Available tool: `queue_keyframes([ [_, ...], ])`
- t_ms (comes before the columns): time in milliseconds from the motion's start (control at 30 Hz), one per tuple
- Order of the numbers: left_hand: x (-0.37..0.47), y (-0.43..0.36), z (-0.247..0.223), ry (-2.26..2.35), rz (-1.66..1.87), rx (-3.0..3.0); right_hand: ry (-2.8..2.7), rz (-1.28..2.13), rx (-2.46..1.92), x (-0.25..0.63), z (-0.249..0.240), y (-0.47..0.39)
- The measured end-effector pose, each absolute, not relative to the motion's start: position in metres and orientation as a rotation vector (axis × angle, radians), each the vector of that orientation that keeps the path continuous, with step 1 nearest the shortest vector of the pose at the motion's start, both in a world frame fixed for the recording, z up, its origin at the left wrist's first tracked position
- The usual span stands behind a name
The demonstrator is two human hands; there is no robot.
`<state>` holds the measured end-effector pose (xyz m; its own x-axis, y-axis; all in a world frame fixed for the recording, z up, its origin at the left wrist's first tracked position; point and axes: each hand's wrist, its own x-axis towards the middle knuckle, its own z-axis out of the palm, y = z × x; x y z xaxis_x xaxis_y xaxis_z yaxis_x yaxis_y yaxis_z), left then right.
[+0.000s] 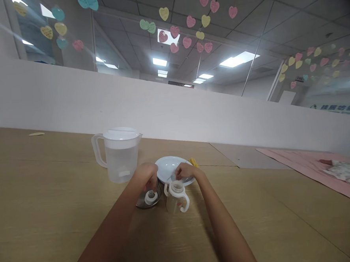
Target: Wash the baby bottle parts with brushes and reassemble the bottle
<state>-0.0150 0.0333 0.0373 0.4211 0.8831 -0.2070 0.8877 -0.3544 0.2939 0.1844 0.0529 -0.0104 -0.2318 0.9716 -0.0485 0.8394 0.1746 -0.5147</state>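
My left hand (146, 176) is closed over a small white cap or nipple piece (151, 197), held just above a metal bowl (143, 202). My right hand (185, 170) hovers over a pale plate (168, 166), fingers pinched on something thin that I cannot make out. A clear baby bottle with white handles (176, 197) stands open-topped between my wrists. A clear plastic pitcher (119, 154) with a lid holds water behind my left hand.
The wooden table (49, 202) runs to a white partition wall (72, 101). A small yellow object (194, 161) lies beside the plate. At the far right a pink mat (307, 164) carries a folded patterned cloth (348, 172).
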Motion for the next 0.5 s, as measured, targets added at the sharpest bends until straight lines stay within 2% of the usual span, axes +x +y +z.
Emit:
queue_keyframes([
  [100, -0.009, 0.030, 0.037, 1.525, -0.314, 2.163, -2.078, 0.595, -1.676, 0.194, 0.002, 0.050],
  [167, -0.007, 0.028, 0.037, 1.525, -0.376, 2.120, -1.994, 0.547, -1.644, 0.202, 0.014, 0.046],
  [300, -0.008, 0.024, 0.043, 1.539, -0.334, 2.146, -1.870, 0.539, -1.517, 0.208, 0.044, 0.026],
  [500, -0.030, 0.013, 0.074, 1.538, -0.117, 2.325, -1.803, 0.733, -1.122, 0.190, 0.091, -0.031],
])
